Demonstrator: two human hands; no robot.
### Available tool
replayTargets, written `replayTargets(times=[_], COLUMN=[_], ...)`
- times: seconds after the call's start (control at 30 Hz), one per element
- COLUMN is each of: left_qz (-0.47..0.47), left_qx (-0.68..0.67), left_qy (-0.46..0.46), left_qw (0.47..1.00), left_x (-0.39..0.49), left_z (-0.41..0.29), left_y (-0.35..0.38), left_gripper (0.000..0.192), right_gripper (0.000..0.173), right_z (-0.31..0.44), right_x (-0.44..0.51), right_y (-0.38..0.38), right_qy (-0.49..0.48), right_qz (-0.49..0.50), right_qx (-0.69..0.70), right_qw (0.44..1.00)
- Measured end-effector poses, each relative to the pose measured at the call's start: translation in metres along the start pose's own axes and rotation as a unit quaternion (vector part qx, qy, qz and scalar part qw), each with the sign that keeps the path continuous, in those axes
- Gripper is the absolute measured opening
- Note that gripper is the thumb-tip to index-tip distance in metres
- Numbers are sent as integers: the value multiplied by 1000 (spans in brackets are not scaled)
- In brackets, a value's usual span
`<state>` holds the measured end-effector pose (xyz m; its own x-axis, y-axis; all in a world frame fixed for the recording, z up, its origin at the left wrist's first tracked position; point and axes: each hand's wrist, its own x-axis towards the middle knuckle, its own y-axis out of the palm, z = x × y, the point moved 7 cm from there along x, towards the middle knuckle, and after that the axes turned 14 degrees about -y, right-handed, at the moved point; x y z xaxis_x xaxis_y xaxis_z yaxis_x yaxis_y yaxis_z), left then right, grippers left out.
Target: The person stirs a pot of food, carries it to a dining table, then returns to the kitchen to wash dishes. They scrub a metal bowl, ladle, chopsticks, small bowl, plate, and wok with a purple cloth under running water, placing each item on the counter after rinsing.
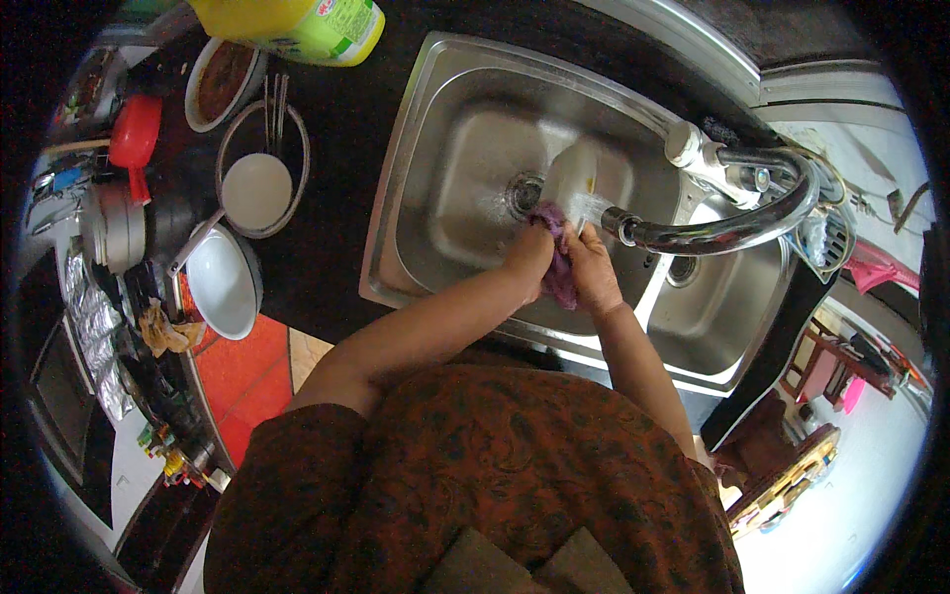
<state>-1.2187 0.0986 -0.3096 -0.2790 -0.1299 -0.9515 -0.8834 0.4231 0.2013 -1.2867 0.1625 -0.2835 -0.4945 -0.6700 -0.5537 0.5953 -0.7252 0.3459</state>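
Both hands are low over the large basin of a stainless steel sink (475, 252). My left hand (536, 256) grips a purple cloth (562, 278), which hangs down between the two hands. My right hand (591, 267) is against the near end of a pale, elongated item (570, 174), perhaps a dish or a board; its kind is not clear. Water runs from the curved chrome faucet (712, 236) onto that item, just beyond the fingers. The drain (525, 194) lies to the left of it. The hands partly hide each other's fingertips and the cloth.
A smaller basin (694, 297) adjoins at the right. On the dark counter at left stand a yellow-green bottle (297, 30), a bowl of brownish-red contents (223, 85), an oval container (303, 156) with a pale ladle or pan (257, 194), and a white bowl (221, 282).
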Motion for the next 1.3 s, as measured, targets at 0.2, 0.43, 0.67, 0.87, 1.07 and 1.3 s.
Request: replayTargets(times=[0.2,0.43,0.67,0.87,1.07,1.3], left_qz=[-163,-235,-245,283,218,83], left_qx=[239,348,487,81,230,702], left_qy=[416,514,333,-77,95,399], left_qw=[862,748,769,953,944,584], left_x=[18,24,77,25,-37,-77], left_z=[-76,-106,-153,-121,-129,-65], left_y=[-6,-45,-96,-45,-23,0], left_gripper=[36,36,39,39,37,21], right_gripper=[42,52,57,69,67,80], right_z=[11,34,12,-16,-14,-7], right_x=[-24,-34,-2,38,47,49], right_y=[6,9,-66,-68,-56,-67], right_qy=[29,-15,-199,-53,-1,60], right_qz=[9,94,48,-4,-78,84], right_qx=[21,243,-94,425,185,239], right_qw=[999,965,974,903,980,965])
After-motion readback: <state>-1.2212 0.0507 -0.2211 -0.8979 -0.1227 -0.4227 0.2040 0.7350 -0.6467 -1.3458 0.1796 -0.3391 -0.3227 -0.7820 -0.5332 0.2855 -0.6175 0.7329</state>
